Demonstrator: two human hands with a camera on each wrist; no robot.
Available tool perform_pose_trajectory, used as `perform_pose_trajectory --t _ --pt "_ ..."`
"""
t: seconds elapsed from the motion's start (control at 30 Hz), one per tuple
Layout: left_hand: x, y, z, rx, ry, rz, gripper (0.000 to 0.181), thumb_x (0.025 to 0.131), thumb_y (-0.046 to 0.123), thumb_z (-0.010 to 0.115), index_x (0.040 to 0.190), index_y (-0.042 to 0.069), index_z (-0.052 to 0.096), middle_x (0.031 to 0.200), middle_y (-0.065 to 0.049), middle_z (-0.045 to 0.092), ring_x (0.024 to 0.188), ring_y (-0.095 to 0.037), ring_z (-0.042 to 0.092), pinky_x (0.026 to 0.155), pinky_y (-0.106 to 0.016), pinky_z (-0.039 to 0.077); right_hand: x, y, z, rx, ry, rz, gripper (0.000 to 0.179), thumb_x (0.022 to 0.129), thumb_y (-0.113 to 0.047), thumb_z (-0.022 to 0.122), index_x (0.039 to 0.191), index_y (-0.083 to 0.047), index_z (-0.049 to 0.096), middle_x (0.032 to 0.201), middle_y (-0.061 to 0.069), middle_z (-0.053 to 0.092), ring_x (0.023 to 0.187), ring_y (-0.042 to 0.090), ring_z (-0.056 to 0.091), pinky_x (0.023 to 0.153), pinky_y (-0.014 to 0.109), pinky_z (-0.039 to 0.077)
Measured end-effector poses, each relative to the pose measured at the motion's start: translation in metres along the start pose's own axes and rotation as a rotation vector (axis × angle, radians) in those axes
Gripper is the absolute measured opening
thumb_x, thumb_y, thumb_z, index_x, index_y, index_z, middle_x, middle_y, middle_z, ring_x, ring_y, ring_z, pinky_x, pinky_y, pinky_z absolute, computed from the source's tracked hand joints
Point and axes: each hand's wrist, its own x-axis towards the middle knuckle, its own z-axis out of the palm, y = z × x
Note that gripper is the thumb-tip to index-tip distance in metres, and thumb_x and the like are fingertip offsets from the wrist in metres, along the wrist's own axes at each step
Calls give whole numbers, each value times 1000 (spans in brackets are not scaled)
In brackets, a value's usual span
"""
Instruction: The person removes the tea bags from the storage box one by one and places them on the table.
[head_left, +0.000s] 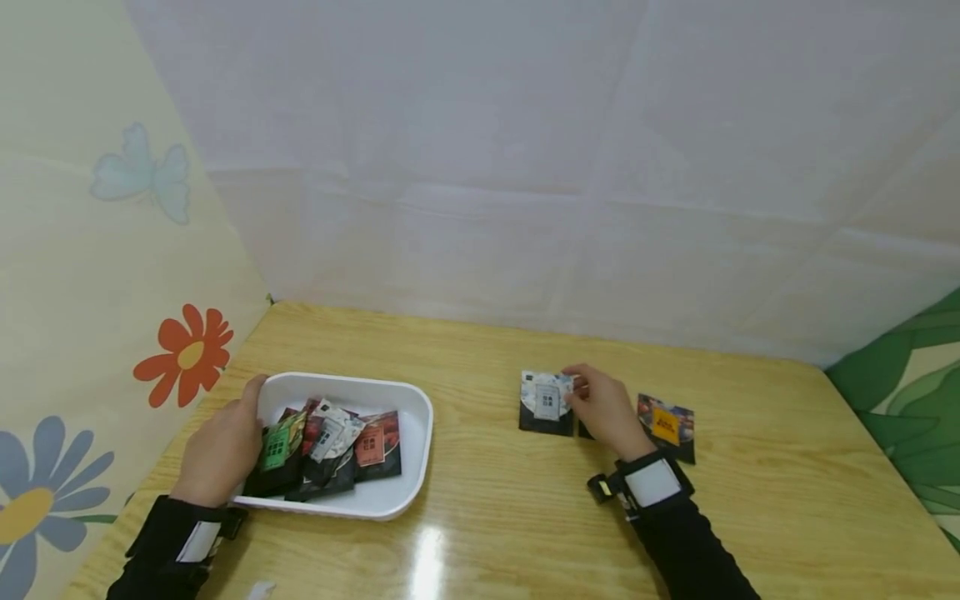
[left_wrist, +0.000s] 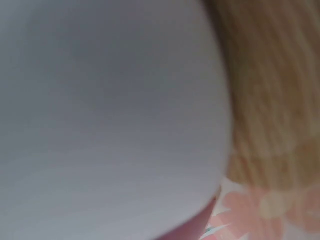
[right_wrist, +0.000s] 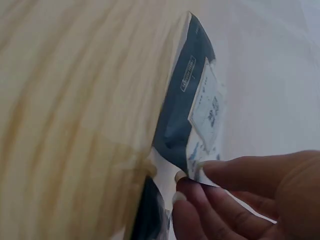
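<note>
My right hand (head_left: 609, 410) pinches the right edge of a black-and-white packet (head_left: 547, 403) between thumb and fingers. In the right wrist view this packet (right_wrist: 180, 100) stands tilted, its lower dark edge near the tabletop. A second dark packet (right_wrist: 150, 212) lies close under the fingers, mostly hidden. To the right of the hand is a packet with an orange label (head_left: 666, 425). On the left, my left hand (head_left: 220, 450) grips the left side of a white plastic tray (head_left: 412, 467). The tray's pale wall (left_wrist: 115, 115) fills most of the left wrist view.
Inside the tray several packets overlap, among them a green-labelled one (head_left: 277, 448) and a red-labelled one (head_left: 377, 447). White sheeting (head_left: 480, 183) hangs behind the wooden table (head_left: 480, 483). A flower-printed cloth (head_left: 67, 333) borders the left. A small pale scrap (head_left: 261, 591) lies at the front.
</note>
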Motion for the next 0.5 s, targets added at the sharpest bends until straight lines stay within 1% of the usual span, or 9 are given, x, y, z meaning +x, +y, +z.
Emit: perform_pose_trajectory --t 0.13,0.37,0.5 --pt "1 -1 0 3 5 -1 59 85 0 64 136 -4 36 99 -31 61 75 -40 63 67 -56 51 2 1 2 -16 -11 4 36 90 -11 63 125 -4 58 100 11 65 87 24 63 72 36 51" --pt "3 -1 2 1 1 -11 59 85 -1 64 136 -4 36 101 -31 61 76 -40 63 68 -55 51 3 3 3 -29 -30 11 40 89 -8 63 127 -1 56 103 14 64 88 26 64 71 36 51" --pt "3 -1 3 -5 9 -10 59 85 -1 64 137 -4 36 103 -31 61 79 -41 63 70 -56 51 4 3 3 -45 -27 12 42 88 -7 63 129 1 55 103 15 64 87 24 64 68 34 50"
